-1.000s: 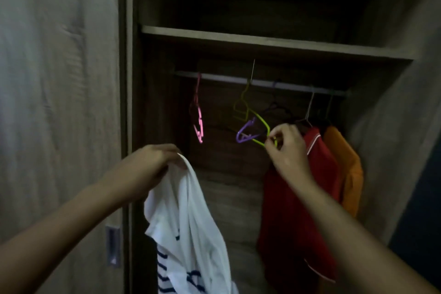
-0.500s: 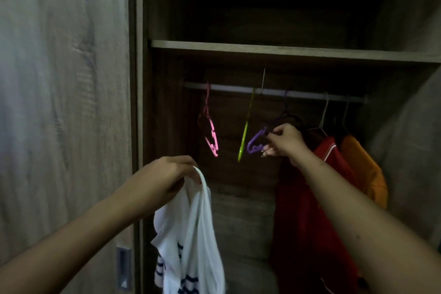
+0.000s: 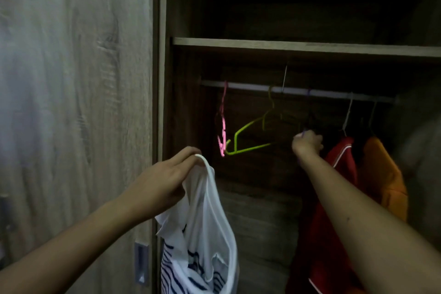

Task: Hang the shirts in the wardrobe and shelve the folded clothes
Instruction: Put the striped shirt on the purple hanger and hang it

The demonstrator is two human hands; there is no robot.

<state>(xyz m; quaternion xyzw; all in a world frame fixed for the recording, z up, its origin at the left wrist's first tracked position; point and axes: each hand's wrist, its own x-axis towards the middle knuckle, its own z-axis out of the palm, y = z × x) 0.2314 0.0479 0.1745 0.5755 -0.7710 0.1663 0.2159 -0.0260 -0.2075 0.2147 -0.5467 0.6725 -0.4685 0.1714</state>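
Since half a second ago the green hanger (image 3: 250, 135) has swung from edge-on to slanting, its low end now touching the pink hanger (image 3: 222, 131), and the right hand (image 3: 306, 144) has moved right along the rail (image 3: 298, 91), closer to the red shirt (image 3: 334, 210).

The right hand is closed into a fist below the rail; a bit of purple shows at its top, but what it grips cannot be told in the dark. Just right of it hang the red shirt and, beyond, an orange shirt (image 3: 381, 181), crowding the rail's right end.

The left hand (image 3: 164, 181) is closed, pinching the collar of the white shirt (image 3: 202, 234) between thumb and fingers. The shirt hangs straight down from it, striped at the bottom, in front of the wardrobe's left edge, below and left of the pink hanger.

Open rail lies between the pink and green hooks, and between the green hook and the right hand. A shelf (image 3: 298, 45) spans just above the rail. The closed door (image 3: 71, 102) fills the left side.
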